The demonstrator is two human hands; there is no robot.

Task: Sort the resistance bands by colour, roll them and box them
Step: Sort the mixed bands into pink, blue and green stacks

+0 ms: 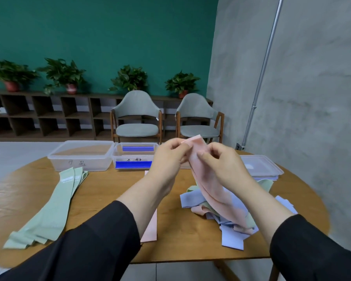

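Observation:
Both hands hold a pink band (201, 163) up over the table. My left hand (168, 159) pinches its top edge and my right hand (221, 161) pinches it just below. The band hangs down into a mixed heap of blue, green and pink bands (227, 218) at the right. Green bands (55, 203) lie flat in a stack at the left. Another pink band (150, 230) lies flat in the middle, partly hidden by my left forearm. Two clear boxes stand at the back: an empty one (81, 157) and one with a blue label strip (134, 157).
A stack of clear lids (259, 165) lies at the back right of the round wooden table (101, 199). Two grey chairs (138, 116) stand behind the table, before a low shelf with potted plants. A concrete wall closes the right side.

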